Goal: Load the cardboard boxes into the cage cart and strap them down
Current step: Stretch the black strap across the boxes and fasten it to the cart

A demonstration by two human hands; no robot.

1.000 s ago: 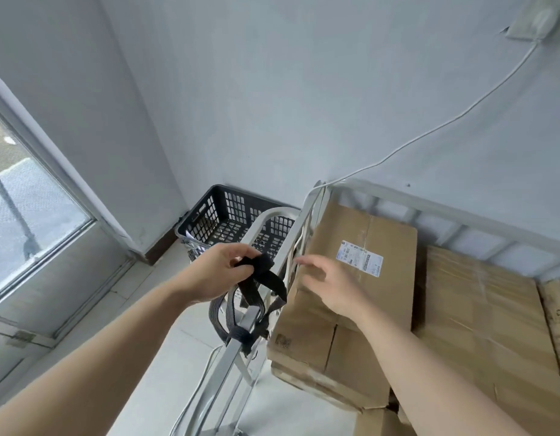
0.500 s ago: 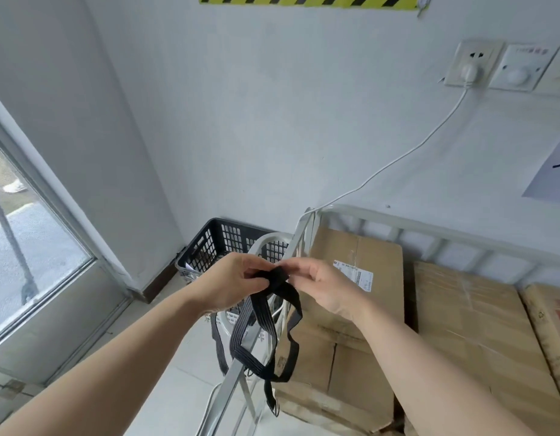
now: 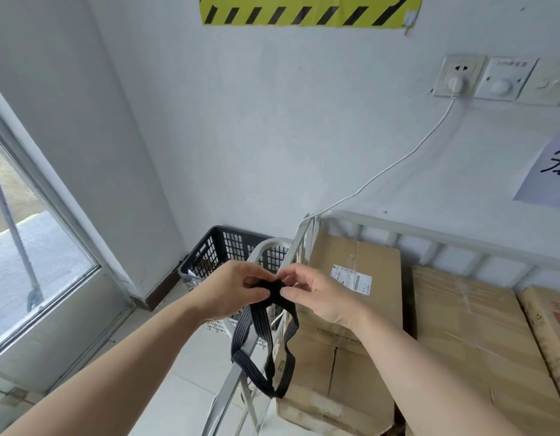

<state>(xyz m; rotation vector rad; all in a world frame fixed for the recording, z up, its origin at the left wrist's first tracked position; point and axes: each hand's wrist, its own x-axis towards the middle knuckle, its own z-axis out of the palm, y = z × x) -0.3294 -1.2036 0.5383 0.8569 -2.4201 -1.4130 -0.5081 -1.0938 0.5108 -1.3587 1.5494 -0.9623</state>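
Two hands, left [image 3: 231, 289] and right [image 3: 319, 294], pinch black elastic strap [image 3: 266, 341] | boxes [image 3: 351, 309] loaded beyond | next: untangle, stretch across cage cart [image 3: 429, 229]

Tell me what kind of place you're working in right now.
Probably a small storeroom or goods-handling corner. Taped cardboard boxes sit inside a white metal cage cart, a black plastic crate stands on the floor, and a yellow-black hazard sign hangs on the wall.

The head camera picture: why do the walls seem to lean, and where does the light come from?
Head view: wide-angle lens bends straight lines near the edges, so the white metal cart rail curves; soft daylight enters through the large glass window at left; shadows stay faint, no glare, everything reasonably sharp.
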